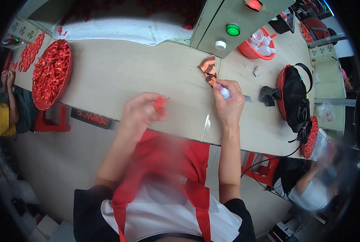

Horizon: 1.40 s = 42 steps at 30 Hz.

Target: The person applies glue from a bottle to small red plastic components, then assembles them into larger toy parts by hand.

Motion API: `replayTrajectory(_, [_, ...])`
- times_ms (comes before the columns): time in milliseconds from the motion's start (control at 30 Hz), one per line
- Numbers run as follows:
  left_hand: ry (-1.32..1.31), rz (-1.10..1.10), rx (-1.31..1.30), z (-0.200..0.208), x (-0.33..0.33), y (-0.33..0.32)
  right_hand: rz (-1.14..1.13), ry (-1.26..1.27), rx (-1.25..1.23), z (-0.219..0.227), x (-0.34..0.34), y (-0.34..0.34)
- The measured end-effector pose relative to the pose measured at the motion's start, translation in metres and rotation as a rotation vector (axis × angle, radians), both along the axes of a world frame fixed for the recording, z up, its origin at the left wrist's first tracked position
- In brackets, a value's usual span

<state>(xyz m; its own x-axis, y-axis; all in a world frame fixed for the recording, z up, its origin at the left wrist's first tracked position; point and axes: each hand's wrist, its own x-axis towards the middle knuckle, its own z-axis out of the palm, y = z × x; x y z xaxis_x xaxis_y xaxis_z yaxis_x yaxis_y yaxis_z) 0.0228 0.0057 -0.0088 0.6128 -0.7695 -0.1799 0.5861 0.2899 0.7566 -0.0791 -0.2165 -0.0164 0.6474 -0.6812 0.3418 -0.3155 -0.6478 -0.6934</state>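
My left hand [139, 115], slightly blurred, is raised over the near edge of the table. Its fingers are closed on a small red piece [160, 105], whose exact kind I cannot make out. To the right, my right hand [230, 103] grips a small squeeze bottle [225, 93] with a whitish body and a purple neck. The bottle's tip points away from me, at a crumpled orange-and-brown striped cloth [209, 70] lying on the table. Whether the tip touches the cloth I cannot tell.
A red basin [69, 76] heaped with small red pieces stands at the left. Ahead is a green-grey machine cabinet [212, 24] with buttons. A red basket [252, 52] of bottles, a black bag [296, 92] and black crumpled plastic [268, 96] sit at the right. Other people sit at both sides.
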Motion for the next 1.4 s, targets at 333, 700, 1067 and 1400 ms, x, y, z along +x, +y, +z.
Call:
replayTrajectory(333, [0.992,-0.234,-0.67,-0.026,0.014,-0.005,0.016,-0.018,-0.001,-0.003,0.0,-0.002])
replayTrajectory(700, [0.98,-0.157,-0.64,-0.023,0.012,-0.004,0.009,-0.015,0.02,-0.002,-0.002,-0.001])
replayTrajectory(1067, [0.995,-0.142,-0.659,-0.022,0.012,-0.007,0.016,-0.014,0.023,-0.002,-0.003,-0.003])
replayTrajectory(1400, [1.022,-0.17,-0.652,-0.023,0.02,-0.004,0.022,-0.024,-0.02,0.0,0.003,0.0])
